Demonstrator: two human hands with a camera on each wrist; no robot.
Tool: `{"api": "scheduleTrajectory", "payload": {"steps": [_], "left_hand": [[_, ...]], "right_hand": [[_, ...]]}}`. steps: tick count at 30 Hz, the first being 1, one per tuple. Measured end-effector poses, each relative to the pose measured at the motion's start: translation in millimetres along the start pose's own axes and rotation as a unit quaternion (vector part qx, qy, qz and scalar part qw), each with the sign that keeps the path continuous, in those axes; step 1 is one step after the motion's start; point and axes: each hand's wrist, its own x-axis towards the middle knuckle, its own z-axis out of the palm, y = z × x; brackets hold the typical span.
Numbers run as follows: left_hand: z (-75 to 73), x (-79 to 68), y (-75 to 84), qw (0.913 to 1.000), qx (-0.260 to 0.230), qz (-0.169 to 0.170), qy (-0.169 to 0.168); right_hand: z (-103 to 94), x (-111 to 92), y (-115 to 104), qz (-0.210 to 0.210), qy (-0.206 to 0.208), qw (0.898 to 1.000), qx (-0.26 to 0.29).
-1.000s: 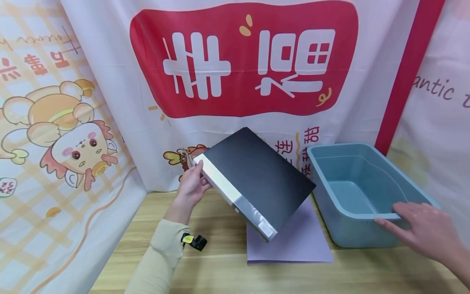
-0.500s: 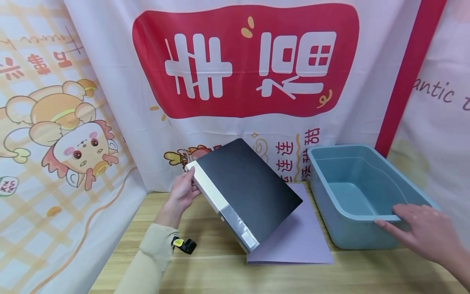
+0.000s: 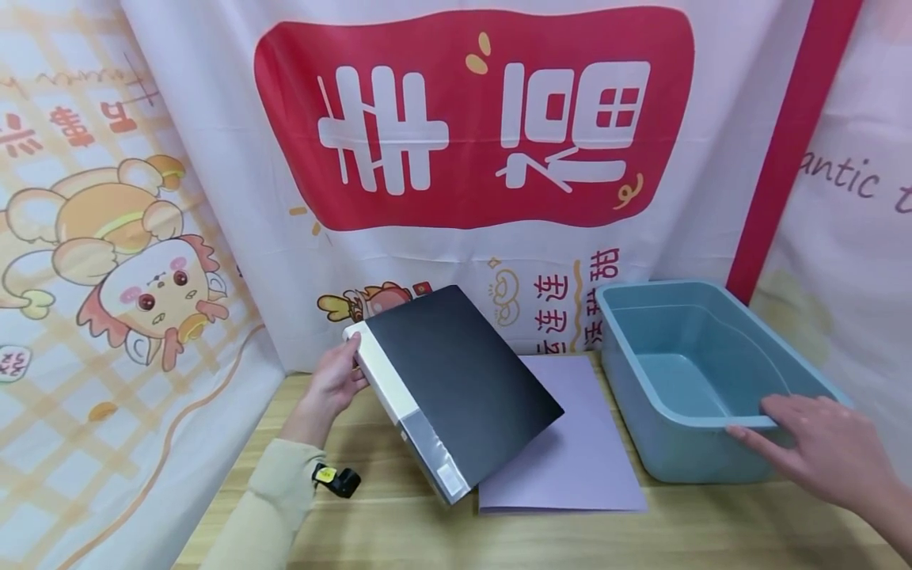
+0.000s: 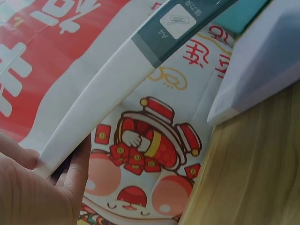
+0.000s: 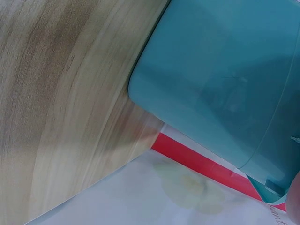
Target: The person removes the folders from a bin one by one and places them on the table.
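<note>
My left hand (image 3: pixel 336 378) grips the upper corner of a black file folder (image 3: pixel 463 388) by its white spine, thumb on the spine and fingers behind. The folder is tilted, its lower end near the table and partly over a purple folder (image 3: pixel 577 451) lying flat. In the left wrist view, the spine (image 4: pixel 101 96) runs up from my thumb to a grey A4 label (image 4: pixel 176 23). My right hand (image 3: pixel 826 443) holds the near rim of a blue-grey plastic bin (image 3: pixel 684 443), with fingers over the edge and thumb along the front. The right wrist view shows mainly the bin's side (image 5: pixel 211 84).
The wood-grain table (image 3: pixel 385 522) is bordered by a printed cloth behind (image 3: pixel 456 245) and another at the left (image 3: pixel 178 443). The bin stands at the right, close beside the purple folder and near the back cloth.
My left hand has moved left and slightly down with the black folder, uncovering more of the purple folder. My right hand and the bin stay in place.
</note>
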Motion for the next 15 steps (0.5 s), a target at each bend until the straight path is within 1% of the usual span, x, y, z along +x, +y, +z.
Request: {"api": "scheduleTrajectory", "payload": {"steps": [5, 7, 10, 12, 15], "left_hand": [[-13.2, 1.4, -0.6, 0.9999, 0.012, -0.008, 0.001], [-18.6, 3.1, -1.5, 0.9996, 0.026, -0.009, -0.005], [-26.1, 7.3, -3.5, 0.9989, 0.045, -0.011, -0.002], [-31.3, 10.2, -4.9, 0.9982, 0.058, -0.014, -0.006], [-38.8, 14.3, -7.1, 0.9977, 0.064, -0.020, -0.006]], "right_hand": [[-1.9, 3.1, -0.6, -0.004, 0.011, 1.000, 0.002], [-2.5, 3.7, -0.7, -0.004, 0.007, 1.000, -0.001], [-2.7, 3.0, -0.5, 0.000, 0.000, 1.000, -0.002], [-2.3, 1.9, -0.5, 0.001, -0.005, 1.000, -0.004], [-1.5, 0.1, -0.5, 0.001, -0.008, 1.000, -0.004]]}}
